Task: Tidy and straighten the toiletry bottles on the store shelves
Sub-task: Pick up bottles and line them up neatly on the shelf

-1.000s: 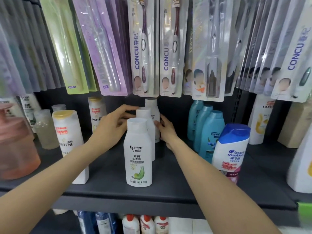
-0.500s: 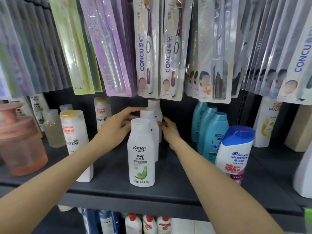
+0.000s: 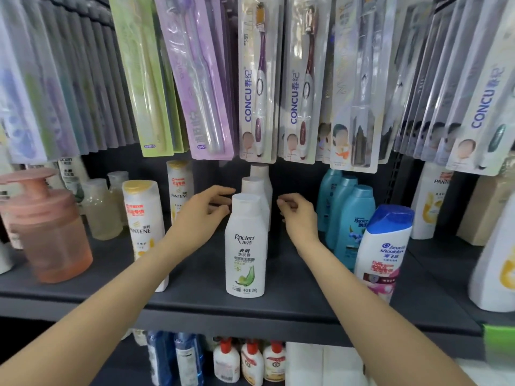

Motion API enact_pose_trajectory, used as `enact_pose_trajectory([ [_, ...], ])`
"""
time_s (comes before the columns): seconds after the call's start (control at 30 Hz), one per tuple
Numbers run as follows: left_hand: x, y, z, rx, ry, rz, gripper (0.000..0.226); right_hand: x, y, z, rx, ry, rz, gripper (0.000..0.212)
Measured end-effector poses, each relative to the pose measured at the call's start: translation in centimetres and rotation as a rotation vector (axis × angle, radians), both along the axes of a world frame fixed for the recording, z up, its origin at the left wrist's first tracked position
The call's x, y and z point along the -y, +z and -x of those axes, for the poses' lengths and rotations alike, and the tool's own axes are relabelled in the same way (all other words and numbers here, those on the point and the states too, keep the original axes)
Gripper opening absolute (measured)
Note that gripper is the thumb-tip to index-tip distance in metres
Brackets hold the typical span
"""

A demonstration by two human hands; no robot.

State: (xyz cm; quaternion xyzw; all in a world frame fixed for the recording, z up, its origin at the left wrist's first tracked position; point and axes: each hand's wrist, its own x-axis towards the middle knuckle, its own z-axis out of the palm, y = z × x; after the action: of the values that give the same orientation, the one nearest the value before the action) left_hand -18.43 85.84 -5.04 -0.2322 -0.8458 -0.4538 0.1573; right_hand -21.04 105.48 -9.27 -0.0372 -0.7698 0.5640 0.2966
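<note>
Three white Raclen bottles stand upright in a row running front to back on the dark shelf (image 3: 200, 291): the front bottle (image 3: 245, 246), the second bottle (image 3: 255, 188) and the rear bottle (image 3: 260, 171). My left hand (image 3: 203, 215) is at the row's left side, its relaxed fingertips right beside the front bottle's cap. To the right of the row, my right hand (image 3: 299, 215) has loosely curled fingers, holds nothing, and is a small gap away from the bottles.
Left of the row stand two Pantene bottles (image 3: 145, 227), clear bottles and a pink pump bottle (image 3: 47, 227). On the right are teal Rejoice bottles (image 3: 354, 218) and a tilted Head & Shoulders bottle (image 3: 387, 246). Toothbrush packs (image 3: 256, 87) hang overhead.
Both hands have come off the second white bottle and drawn slightly outward and toward me. The three bottles stay in line.
</note>
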Motion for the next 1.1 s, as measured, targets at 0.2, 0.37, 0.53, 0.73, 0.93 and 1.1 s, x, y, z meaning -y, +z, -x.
enact_pose_trajectory([
  [0.2, 1.9, 0.0, -2.9, 0.038, -0.073, -0.095, 0.02, 1.3, 0.6, -6.8, -0.037, -0.053, -0.022, 0.012],
  [0.37, 4.9, -0.6, -5.5, -0.013, -0.059, -0.052, 0.015, 4.6, 0.8, -12.1, -0.046, -0.12, -0.072, 0.023],
  [0.53, 9.7, -1.5, -7.3, -0.081, 0.04, -0.046, 0.015, 10.3, 0.8, -15.0, 0.035, -0.049, -0.115, 0.017],
  [0.73, 14.3, -1.9, -6.5, -0.125, 0.137, -0.086, 0.028, 16.6, 1.6, -14.5, 0.106, 0.031, -0.176, 0.015],
  [0.93, 16.4, -1.6, -3.7, 0.076, 0.051, -0.042, 0.053, 20.4, 3.3, -10.7, 0.138, 0.085, -0.255, 0.043],
  [1.1, 17.1, -1.4, -2.3, 0.156, -0.116, -0.009, 0.053, 22.2, 4.0, -8.0, 0.089, 0.098, -0.195, 0.044],
])
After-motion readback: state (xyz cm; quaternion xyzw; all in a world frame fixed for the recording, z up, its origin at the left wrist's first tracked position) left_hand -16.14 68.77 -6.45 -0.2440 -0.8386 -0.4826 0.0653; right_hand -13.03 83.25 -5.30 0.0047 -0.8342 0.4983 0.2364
